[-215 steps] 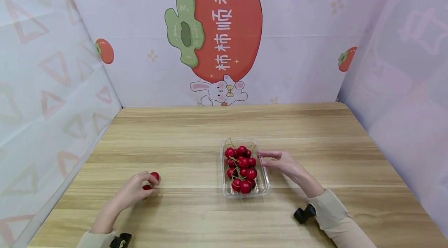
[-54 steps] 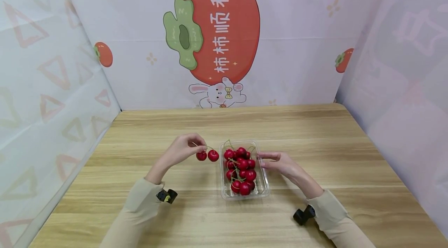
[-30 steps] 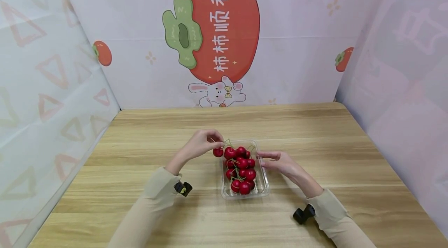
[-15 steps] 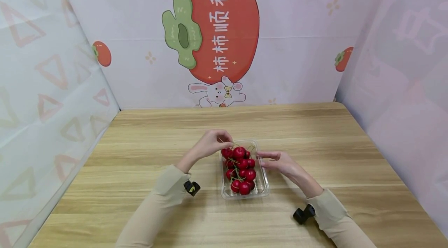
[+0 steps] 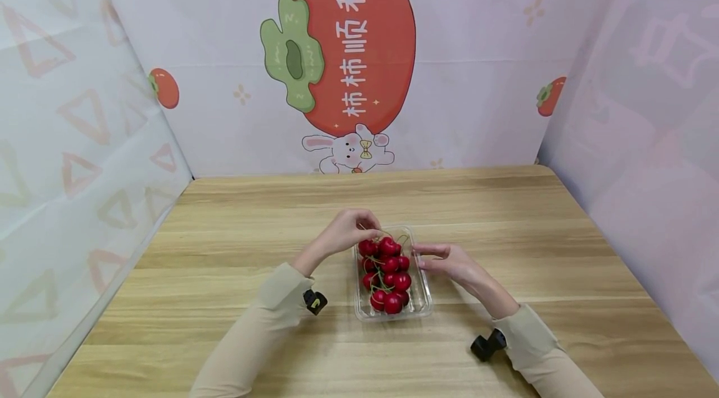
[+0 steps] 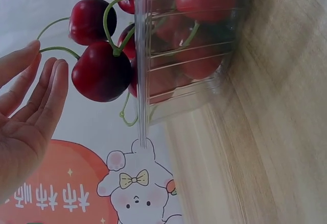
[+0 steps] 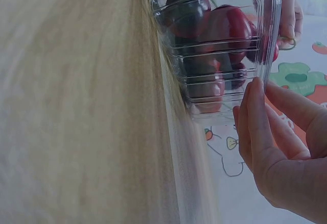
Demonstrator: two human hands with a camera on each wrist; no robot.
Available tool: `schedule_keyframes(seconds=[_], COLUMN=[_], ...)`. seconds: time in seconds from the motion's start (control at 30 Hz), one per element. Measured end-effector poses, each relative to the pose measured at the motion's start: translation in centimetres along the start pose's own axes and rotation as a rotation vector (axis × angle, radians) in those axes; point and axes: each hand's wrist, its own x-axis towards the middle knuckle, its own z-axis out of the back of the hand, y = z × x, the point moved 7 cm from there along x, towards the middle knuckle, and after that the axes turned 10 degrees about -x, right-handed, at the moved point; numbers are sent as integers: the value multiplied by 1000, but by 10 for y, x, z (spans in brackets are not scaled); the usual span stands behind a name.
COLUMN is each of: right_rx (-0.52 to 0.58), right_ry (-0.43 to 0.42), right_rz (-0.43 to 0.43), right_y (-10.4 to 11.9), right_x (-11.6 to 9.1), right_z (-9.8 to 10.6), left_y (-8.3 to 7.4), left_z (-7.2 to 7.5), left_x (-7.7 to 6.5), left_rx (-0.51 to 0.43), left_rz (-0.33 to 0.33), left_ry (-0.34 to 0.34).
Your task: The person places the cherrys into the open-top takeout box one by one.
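Note:
A clear plastic box [image 5: 424, 309] on the table holds a pile of red cherries [image 5: 393, 302] with green stems. My left hand [image 5: 344, 232] is over the far left corner of the box. In the left wrist view, its thumb and forefinger pinch thin green stems, and two cherries [image 6: 101, 72] hang from them against the pile, just above the rim. My right hand [image 5: 456, 262] is at the right side of the box, with extended fingers touching its rim. The right wrist view shows these fingertips [image 7: 256, 83] at the edge of the clear wall.
The box stands on a wood-grain table [image 5: 269, 198]. Behind it hangs a white cloth [image 5: 477, 24] printed with a big persimmon and a rabbit; pale printed cloths flank both sides. Each wrist wears a small black camera [image 5: 487, 345].
My left hand picked up the cherries at the table's left, carried them right to the box and lowered them onto the pile. My right hand stayed at the box's side.

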Motion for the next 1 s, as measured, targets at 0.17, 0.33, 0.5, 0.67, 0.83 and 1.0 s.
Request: schedule_keyframes(seconds=[0.17, 0.33, 0.5, 0.67, 0.83, 1.0], right_rx=[8, 10, 2, -1, 3, -13], right_ry=[-5, -5, -7, -9, -9, -9], right_rz=[5, 7, 3, 4, 11, 13], right_y=[2, 2, 0, 0, 1, 1], right_x=[-1, 0, 0, 0, 0, -1], right_z=[0, 0, 0, 0, 0, 1], left_y=[-1, 1, 3, 5, 7, 9], left_z=[-5, -8, -10, -11, -12, -14], left_x=[2, 3, 3, 4, 4, 4], left_rx=[15, 2, 16, 30, 34, 46], left_rz=[1, 15, 9, 2, 4, 6], left_ry=[23, 39, 51, 62, 68, 69])
